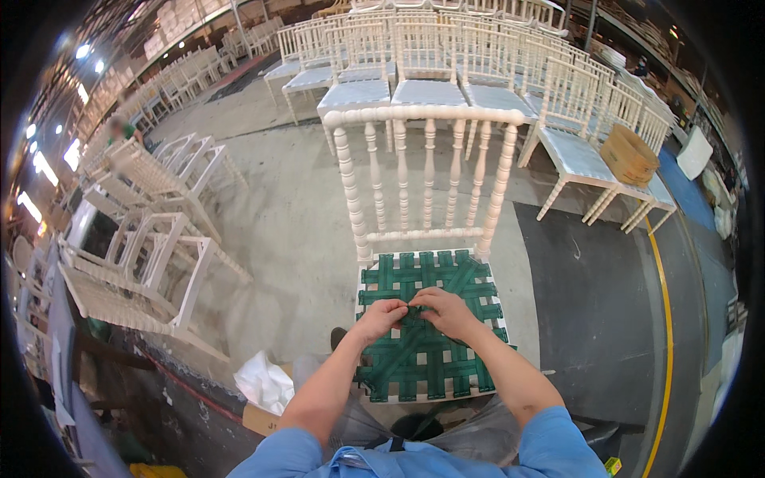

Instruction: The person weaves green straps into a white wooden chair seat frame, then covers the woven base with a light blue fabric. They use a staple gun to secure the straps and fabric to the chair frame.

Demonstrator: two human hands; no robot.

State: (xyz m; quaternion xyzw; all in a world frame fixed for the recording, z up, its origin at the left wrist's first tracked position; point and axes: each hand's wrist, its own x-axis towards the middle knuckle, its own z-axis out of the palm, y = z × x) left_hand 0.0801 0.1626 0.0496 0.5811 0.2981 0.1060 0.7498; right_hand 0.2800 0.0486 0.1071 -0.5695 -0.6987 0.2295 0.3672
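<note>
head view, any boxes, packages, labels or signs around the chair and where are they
Round tan cardboard drum: lying on a white chair seat, upper right.
Brown cardboard box: on the floor, lower left of the chair with green webbing, white plastic bag over it.
No signs or screens seen.

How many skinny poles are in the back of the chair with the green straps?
6. They stand in a row in the chair back, under the top rail: two thick outer posts, left and right, and four thinner spindles between them. The hands hide none.
</note>
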